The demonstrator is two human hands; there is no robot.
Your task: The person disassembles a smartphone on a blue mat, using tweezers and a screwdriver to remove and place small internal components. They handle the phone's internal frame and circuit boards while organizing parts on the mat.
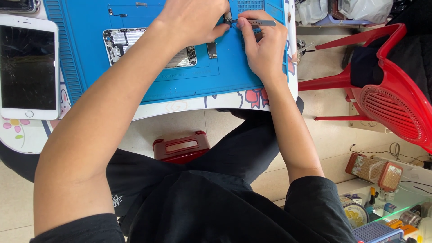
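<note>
A tiny dark part (228, 19) is pinched at the top middle of the frame, between the fingertips of the left hand (195, 20) and the tip of the metal tweezers (261, 22). The tweezers are gripped tight in the right hand (265, 49). The part looks very light, thin and easy to bend or break — it is best held softly by its edge. Under the left arm, an opened phone (121, 45) is laid on the blue mat (180, 83). A white phone with a cracked screen (28, 67) is seen at the far left.
</note>
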